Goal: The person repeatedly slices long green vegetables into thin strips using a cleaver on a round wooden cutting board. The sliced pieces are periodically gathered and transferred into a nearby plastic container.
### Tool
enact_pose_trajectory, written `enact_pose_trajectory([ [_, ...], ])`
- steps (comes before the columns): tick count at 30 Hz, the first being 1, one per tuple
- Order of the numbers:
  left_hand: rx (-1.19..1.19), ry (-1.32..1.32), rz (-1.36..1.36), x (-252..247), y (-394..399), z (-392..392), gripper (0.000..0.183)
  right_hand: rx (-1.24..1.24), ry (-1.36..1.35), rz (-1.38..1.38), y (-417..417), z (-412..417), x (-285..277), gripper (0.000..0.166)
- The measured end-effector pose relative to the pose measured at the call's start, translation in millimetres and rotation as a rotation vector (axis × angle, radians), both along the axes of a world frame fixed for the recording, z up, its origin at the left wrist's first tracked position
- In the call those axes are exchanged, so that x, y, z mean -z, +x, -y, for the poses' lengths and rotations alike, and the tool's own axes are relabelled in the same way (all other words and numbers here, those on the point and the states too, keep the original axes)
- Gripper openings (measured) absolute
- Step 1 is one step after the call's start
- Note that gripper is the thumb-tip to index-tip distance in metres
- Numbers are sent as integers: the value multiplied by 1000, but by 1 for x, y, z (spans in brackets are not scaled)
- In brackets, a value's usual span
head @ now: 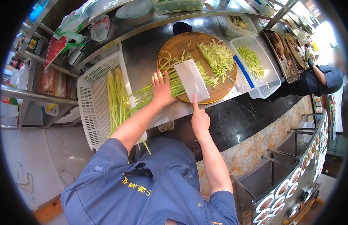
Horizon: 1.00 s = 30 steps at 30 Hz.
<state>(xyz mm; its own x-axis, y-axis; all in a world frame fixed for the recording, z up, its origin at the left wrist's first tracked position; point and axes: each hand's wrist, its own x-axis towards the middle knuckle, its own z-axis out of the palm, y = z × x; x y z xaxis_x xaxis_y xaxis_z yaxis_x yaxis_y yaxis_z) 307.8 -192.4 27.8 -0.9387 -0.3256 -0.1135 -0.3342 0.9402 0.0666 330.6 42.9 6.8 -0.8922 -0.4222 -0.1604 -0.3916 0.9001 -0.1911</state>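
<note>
A round wooden chopping board (pixel 188 42) lies on the steel counter. Across it stretches a bunch of long green stalks (pixel 146 91), with my left hand (pixel 162 88) pressed flat on them, fingers spread. My right hand (pixel 200 119) grips a cleaver (pixel 192 80) at its near end, index finger laid along the blade; the handle is hidden in the fist. The blade rests over the stalks. Cut green pieces (pixel 219 60) are heaped beyond the blade. To the right stands a clear plastic container (pixel 268 59) with more cut pieces (pixel 251 60) in it.
A white perforated basket (pixel 87 84) at the left holds long stalks (pixel 117 98). A steel shelf edge (pixel 162 21) crosses above the counter. A dark cloth (pixel 182 28) lies behind the board. At the far right, a person (pixel 325 76) stands by a metal tray (pixel 292 76) holding cooked poultry.
</note>
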Motion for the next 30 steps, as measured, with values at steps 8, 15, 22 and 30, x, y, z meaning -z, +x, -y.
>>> enact_pose_trajectory([
  [8,24,-58,222,-6,-23,10,148,87,-79,76,-9,-19,-10,99],
  [15,32,-51,145,0,-20,11,128,138,-62,147,-14,-36,-31,101],
  [22,126,48,137,0,-21,27,168,150,-27,209,-18,-56,-46,94],
  [30,25,293,84,-11,-49,35,163,67,-53,-56,-48,2,-64,93],
])
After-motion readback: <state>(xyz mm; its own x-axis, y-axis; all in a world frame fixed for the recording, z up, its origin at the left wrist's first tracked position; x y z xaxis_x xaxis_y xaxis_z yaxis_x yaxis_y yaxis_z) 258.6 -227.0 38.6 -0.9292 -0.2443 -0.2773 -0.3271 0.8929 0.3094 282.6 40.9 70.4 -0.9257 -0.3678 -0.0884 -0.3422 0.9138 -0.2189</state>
